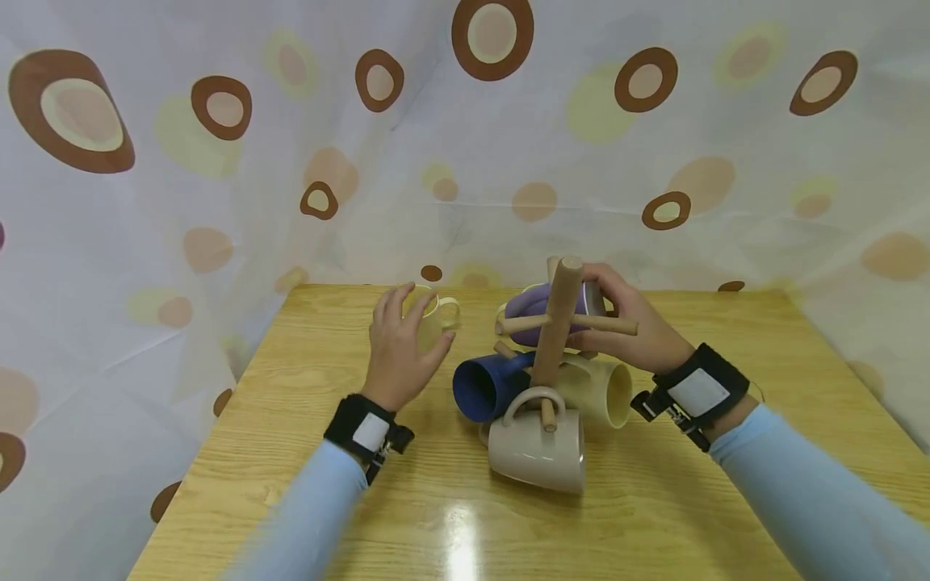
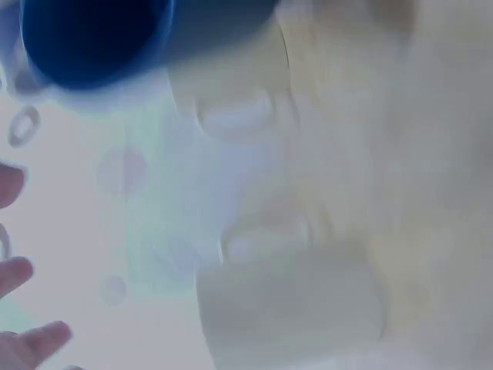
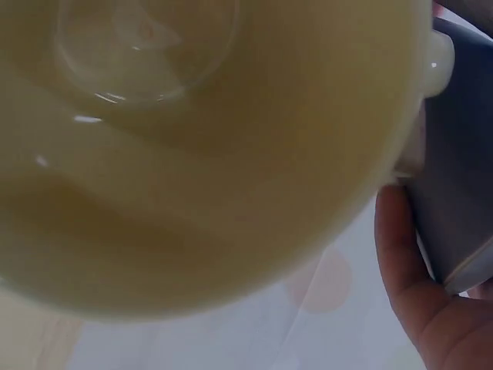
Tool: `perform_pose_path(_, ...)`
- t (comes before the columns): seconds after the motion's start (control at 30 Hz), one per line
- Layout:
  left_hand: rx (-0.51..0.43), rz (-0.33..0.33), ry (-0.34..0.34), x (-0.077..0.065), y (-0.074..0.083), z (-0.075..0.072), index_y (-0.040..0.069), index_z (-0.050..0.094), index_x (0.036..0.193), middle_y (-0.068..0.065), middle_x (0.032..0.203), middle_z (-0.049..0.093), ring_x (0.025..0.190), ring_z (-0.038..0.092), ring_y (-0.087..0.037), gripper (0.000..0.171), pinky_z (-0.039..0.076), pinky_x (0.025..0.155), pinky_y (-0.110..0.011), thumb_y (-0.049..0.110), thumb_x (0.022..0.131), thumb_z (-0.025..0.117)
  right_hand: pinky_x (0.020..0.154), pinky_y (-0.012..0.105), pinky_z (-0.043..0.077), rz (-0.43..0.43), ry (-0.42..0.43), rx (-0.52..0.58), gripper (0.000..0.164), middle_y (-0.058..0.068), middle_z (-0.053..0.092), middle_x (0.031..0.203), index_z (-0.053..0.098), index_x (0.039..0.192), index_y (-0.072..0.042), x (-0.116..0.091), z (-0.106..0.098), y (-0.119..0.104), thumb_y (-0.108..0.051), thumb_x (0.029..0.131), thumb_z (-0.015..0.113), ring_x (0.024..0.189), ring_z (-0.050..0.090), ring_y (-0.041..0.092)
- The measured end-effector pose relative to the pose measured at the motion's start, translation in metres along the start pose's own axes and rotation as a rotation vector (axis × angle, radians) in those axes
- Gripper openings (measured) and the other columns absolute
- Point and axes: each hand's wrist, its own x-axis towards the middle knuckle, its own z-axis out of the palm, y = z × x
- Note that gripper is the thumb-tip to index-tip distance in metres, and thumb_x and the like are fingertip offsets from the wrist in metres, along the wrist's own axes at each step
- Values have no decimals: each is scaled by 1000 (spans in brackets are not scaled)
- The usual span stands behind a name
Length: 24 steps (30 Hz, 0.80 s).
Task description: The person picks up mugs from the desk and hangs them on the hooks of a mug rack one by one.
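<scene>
A wooden mug tree [image 1: 558, 323] stands on the table. My right hand [image 1: 628, 319] grips a purple mug [image 1: 525, 305] behind its upper pegs; in the right wrist view, thumb and fingers bracket this mug [image 3: 462, 162], which looks grey there. To the left, a pale yellow mug [image 1: 430, 329] stands on the table, its handle pointing right. My left hand [image 1: 401, 351] is beside it with fingers spread. The left wrist view is blurred, but the fingertips appear apart from the pale mug [image 2: 293, 308].
On the lower pegs hang a blue mug [image 1: 483, 389], a cream mug [image 1: 603, 391] and a greyish-beige mug [image 1: 536, 452]. Another pale mug, mostly hidden, shows its handle [image 1: 501, 311] behind the purple one. A patterned curtain [image 1: 465, 226] borders the table's back.
</scene>
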Motion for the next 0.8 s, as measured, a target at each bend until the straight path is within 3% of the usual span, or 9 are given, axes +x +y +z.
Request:
perform_pose_path(0.1, 88, -111, -217, 33, -15, -6, 20, 42, 149, -21, 157, 26, 145, 15, -49, 71, 34, 102, -70, 44, 88, 69, 97, 32, 39, -2, -14, 11, 66, -1, 37, 143, 42, 143, -14, -3, -2, 1, 2, 85, 69, 122, 38, 21)
perform_pose_path(0.23, 160, -238, -541, 63, -29, -5, 27, 26, 156, -23, 163, 6, 145, 0, -56, 84, 36, 100, -71, 53, 87, 66, 108, 55, 28, 6, -29, -17, 74, -1, 31, 150, 38, 147, -19, -6, -3, 1, 1, 84, 72, 134, 30, 19)
perform_pose_path(0.3, 201, -273, -654, 69, -35, 0, 28, 22, 158, -24, 163, 4, 144, 2, -58, 88, 36, 101, -70, 55, 87, 65, 110, 66, 20, 22, -30, -33, 80, 0, 27, 154, 36, 150, -23, -8, -3, 1, -2, 84, 75, 141, 24, 21)
perform_pose_path(0.37, 243, -295, -706, 69, -43, 9, 29, 22, 158, -24, 162, 9, 142, 14, -58, 87, 40, 100, -66, 54, 87, 66, 110, 69, 18, 58, -33, -51, 85, -1, 24, 158, 32, 152, -28, -10, -2, -2, -6, 84, 76, 144, 22, 25)
perform_pose_path(0.43, 276, -305, -700, 66, -51, 17, 30, 26, 157, -24, 159, 17, 136, 29, -55, 81, 47, 93, -61, 49, 89, 66, 110, 71, 18, 91, -37, -68, 87, -1, 20, 160, 28, 154, -32, -12, -2, -3, -9, 85, 76, 147, 18, 29)
perform_pose_path(0.53, 292, -282, -599, 60, -58, 23, 28, 38, 151, -25, 148, 31, 120, 45, -48, 70, 53, 77, -53, 40, 88, 69, 109, 69, 25, 125, -43, -85, 87, -1, 17, 162, 23, 155, -37, -15, -3, -4, -12, 88, 74, 148, 18, 32)
perform_pose_path(0.67, 234, -231, -366, 48, -57, 19, 25, 52, 139, -23, 137, 41, 112, 49, -44, 61, 52, 64, -50, 33, 83, 74, 107, 66, 31, 131, -44, -80, 84, 2, 18, 162, 21, 156, -36, -19, -6, -3, -12, 92, 70, 147, 20, 34)
perform_pose_path(0.8, 85, -196, -127, 37, -35, 4, 22, 56, 132, -20, 133, 43, 112, 49, -41, 59, 53, 61, -50, 31, 79, 78, 106, 70, 26, 132, -33, -74, 81, 4, 19, 161, 21, 157, -32, -26, -11, -1, -10, 93, 67, 147, 20, 36)
